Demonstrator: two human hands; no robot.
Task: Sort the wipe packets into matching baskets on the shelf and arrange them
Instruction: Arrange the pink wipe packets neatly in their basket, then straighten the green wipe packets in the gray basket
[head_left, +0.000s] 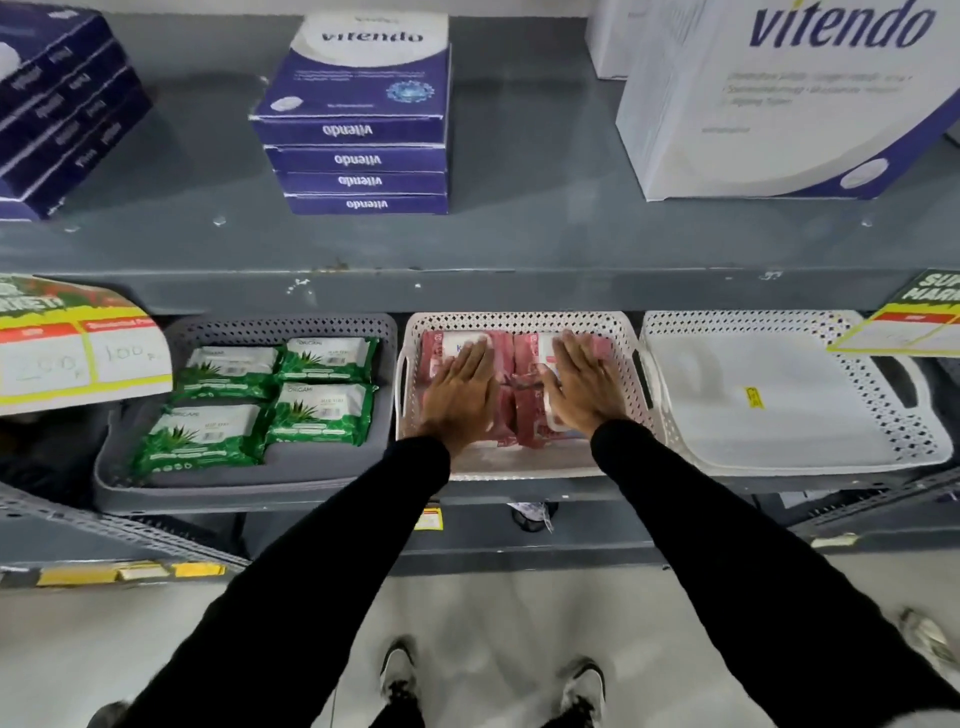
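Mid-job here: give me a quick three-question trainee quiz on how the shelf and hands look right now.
1. True or false: both hands lie flat on the pink packets in the middle basket.
2. Which basket holds no packets? A) grey basket B) middle basket C) right white basket
3. Fill in: the green packets in the grey basket number ____.

Key
1. True: left hand and right hand rest palm-down, fingers spread, gripping nothing.
2. C: only a small yellow sticker shows inside it.
3. Four, laid two by two.
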